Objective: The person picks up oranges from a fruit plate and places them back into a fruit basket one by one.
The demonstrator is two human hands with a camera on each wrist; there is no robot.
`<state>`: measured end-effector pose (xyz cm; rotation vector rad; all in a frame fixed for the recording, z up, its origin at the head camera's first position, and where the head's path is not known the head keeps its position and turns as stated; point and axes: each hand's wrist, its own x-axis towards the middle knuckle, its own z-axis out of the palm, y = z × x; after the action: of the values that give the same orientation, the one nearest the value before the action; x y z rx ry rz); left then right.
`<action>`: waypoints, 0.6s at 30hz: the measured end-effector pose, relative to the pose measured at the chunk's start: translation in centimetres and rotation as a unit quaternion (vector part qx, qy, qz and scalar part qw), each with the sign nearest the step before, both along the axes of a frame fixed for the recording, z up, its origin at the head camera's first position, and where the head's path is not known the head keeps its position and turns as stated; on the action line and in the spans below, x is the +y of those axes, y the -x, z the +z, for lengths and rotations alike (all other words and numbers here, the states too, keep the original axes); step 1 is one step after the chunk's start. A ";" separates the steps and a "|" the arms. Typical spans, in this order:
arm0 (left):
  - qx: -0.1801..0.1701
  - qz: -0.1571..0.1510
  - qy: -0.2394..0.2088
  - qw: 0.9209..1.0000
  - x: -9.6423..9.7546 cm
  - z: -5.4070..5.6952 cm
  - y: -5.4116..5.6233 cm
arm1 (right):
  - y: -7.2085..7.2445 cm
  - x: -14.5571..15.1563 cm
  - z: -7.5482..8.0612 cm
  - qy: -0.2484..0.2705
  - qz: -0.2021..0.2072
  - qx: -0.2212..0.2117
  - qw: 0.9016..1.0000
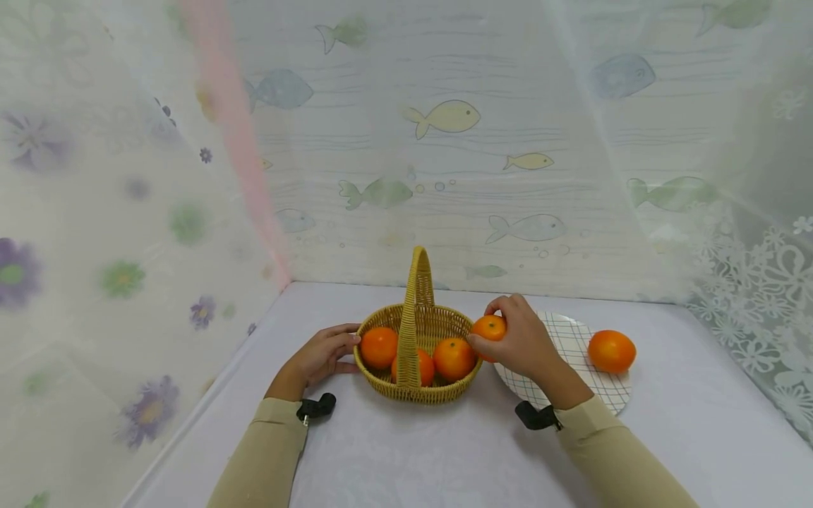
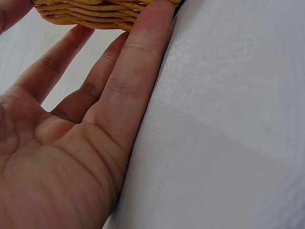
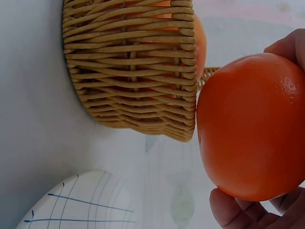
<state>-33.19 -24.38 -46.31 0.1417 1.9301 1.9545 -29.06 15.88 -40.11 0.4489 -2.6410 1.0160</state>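
Note:
A yellow wicker basket (image 1: 420,391) with a tall arched handle stands on the table, holding several oranges (image 1: 454,359). At its left side, my left hand (image 1: 322,353) rests its extended fingers against the wicker. In the left wrist view those fingers (image 2: 126,83) reach the weave low down, the hand's edge along the tabletop. My right hand (image 1: 524,342) grips another orange (image 1: 488,329) between thumb and fingers, right at the basket's right rim. The right wrist view shows this smooth orange (image 3: 250,126) close beside the rim, level with the basket's top.
A white plate (image 1: 574,328) with a grid of thin lines lies right of the basket, partly behind my right forearm. One orange (image 1: 612,351) sits on its right side. Patterned curtains (image 1: 444,162) hang behind the white-covered table (image 1: 406,458) and at both sides.

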 end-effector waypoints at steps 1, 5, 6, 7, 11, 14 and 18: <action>0.000 0.000 0.000 1.000 0.0 0.0 0.0 | 0.1 -0.1 0.0 0.002 0.002 0.000 1.000; 0.001 0.000 0.000 1.000 0.1 0.0 0.0 | 0.7 -0.3 0.0 0.009 0.004 -0.008 1.000; 0.003 0.000 0.002 1.000 0.1 0.0 0.0 | 0.8 -0.4 0.0 0.010 0.005 -0.011 1.000; 0.003 0.000 0.003 1.000 0.1 0.0 0.0 | 1.0 -0.4 0.0 0.011 0.005 -0.014 1.000; 0.003 0.001 0.004 1.000 0.0 0.0 0.0 | 1.3 -0.6 0.1 0.006 0.010 -0.017 1.000; 0.002 0.001 0.001 1.000 -0.1 -0.1 0.0 | 1.5 -0.7 0.2 0.003 0.010 -0.020 1.000; 0.001 0.000 -0.001 1.000 -0.1 -0.1 0.0 | 1.7 -0.9 0.3 -0.002 0.004 -0.030 1.000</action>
<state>-33.22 -24.45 -46.43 0.1449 1.9305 1.9572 -30.72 14.93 -39.80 0.4363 -2.6967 1.0440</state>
